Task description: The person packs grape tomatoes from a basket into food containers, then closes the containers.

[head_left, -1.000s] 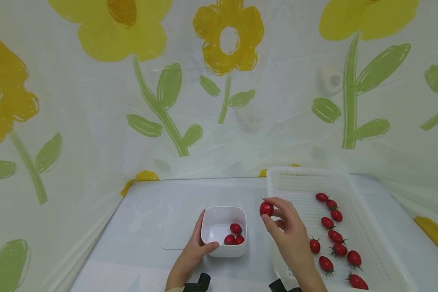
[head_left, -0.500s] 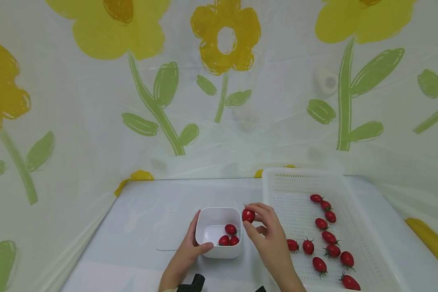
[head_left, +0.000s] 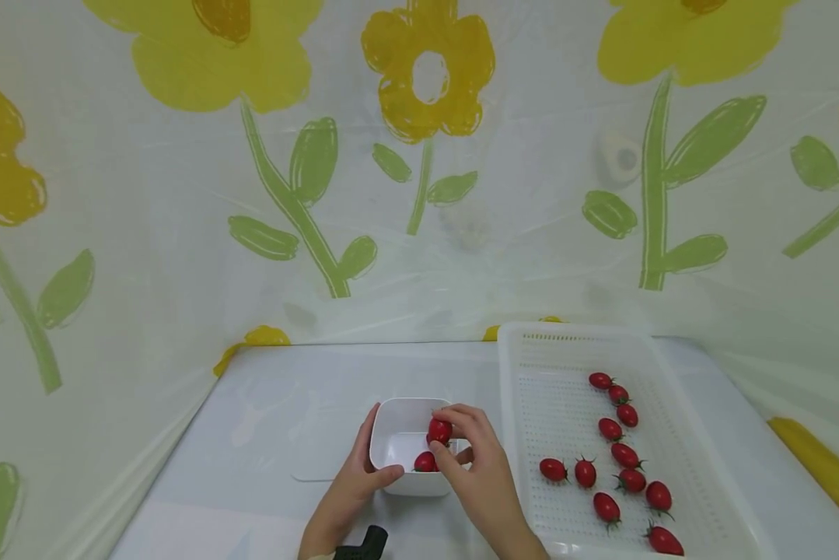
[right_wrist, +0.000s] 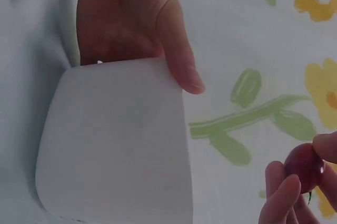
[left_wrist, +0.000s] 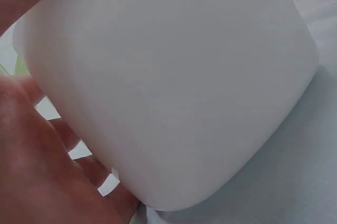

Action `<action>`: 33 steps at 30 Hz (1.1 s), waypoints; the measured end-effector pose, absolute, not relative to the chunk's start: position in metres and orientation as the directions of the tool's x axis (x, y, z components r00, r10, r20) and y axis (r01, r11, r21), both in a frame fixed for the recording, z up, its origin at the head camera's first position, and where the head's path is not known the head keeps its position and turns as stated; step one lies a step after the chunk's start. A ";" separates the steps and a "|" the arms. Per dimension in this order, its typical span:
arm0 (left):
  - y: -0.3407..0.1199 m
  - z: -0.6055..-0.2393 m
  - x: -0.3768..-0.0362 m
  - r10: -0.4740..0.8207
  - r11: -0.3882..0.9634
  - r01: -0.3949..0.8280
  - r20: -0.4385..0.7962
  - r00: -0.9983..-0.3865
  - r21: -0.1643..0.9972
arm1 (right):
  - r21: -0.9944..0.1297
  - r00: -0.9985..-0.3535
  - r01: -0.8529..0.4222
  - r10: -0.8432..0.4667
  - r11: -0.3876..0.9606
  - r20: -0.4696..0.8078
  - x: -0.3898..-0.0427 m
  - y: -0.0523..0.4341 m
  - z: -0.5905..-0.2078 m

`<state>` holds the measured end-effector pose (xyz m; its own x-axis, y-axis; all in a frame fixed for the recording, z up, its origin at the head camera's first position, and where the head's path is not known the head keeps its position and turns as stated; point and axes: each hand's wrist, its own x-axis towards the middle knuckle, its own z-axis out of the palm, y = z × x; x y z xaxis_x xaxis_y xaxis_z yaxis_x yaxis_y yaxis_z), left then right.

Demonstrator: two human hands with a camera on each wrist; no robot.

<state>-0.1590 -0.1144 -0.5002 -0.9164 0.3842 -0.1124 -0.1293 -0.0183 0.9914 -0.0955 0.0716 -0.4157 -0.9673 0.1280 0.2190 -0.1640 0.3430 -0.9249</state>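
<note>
My left hand [head_left: 354,478] grips a square white container [head_left: 417,486] by its left side, thumb over the near rim, fingers along the outer wall. The left wrist view is mostly filled by the container's outer wall [left_wrist: 174,87]. My right hand [head_left: 480,474] pinches a cherry tomato [head_left: 439,431] between thumb and fingertips, over the container's opening. The same cherry tomato [right_wrist: 305,167] shows in the right wrist view, its stem hanging below. Inside the container lies another cherry tomato [head_left: 424,462]; the right hand hides part of the inside.
To the right stands a shallow white perforated basket [head_left: 510,404] with several cherry tomatoes [head_left: 625,455] scattered in it. A faint, flat clear lid-like piece [head_left: 310,467] lies left of the container on the white table [head_left: 202,482]. A flower-printed curtain [head_left: 181,194] hangs behind.
My right hand has carried the cherry tomato leftward from beside the basket to over the container. The left hand keeps its hold, and the view has shifted slightly.
</note>
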 end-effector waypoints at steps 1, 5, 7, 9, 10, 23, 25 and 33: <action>-0.115 -0.500 -0.159 0.382 -0.022 -0.128 -0.110 -0.918 0.992 | -0.919 -0.967 -0.161 0.129 0.361 0.220 -0.096 0.069 -0.418; -0.116 -0.500 -0.159 0.376 -0.023 -0.126 -0.108 -0.920 0.992 | -0.895 -0.968 -0.144 0.128 0.421 0.216 -0.098 0.059 -0.428; -0.116 -0.501 -0.160 0.380 -0.027 -0.126 -0.107 -0.919 0.992 | -0.888 -0.969 -0.142 0.123 0.438 0.215 -0.098 0.055 -0.433; -0.117 -0.502 -0.160 0.383 -0.024 -0.128 -0.109 -0.917 0.992 | -0.882 -0.968 -0.146 0.118 0.448 0.220 -0.098 0.052 -0.437; -0.117 -0.503 -0.160 0.384 -0.024 -0.127 -0.108 -0.917 0.992 | -0.878 -0.968 -0.149 0.116 0.455 0.224 -0.099 0.051 -0.439; -0.116 -0.504 -0.160 0.388 -0.043 -0.132 -0.105 -0.916 0.990 | -0.800 -0.951 -0.189 0.096 0.569 0.293 -0.105 0.052 -0.458; -0.116 -0.504 -0.160 0.389 -0.046 -0.135 -0.107 -0.915 0.990 | -0.783 -0.944 -0.205 0.093 0.588 0.316 -0.105 0.052 -0.459; -0.115 -0.504 -0.159 0.385 -0.044 -0.128 -0.102 -0.917 0.991 | -0.698 -0.923 -0.241 0.064 0.674 0.380 -0.105 0.052 -0.462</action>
<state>-0.1592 -0.1146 -0.5044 -0.9171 0.3855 -0.1019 -0.1284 -0.0437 0.9908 -0.1055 0.0519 -0.4621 -0.9227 0.0635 0.3803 -0.2413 0.6740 -0.6982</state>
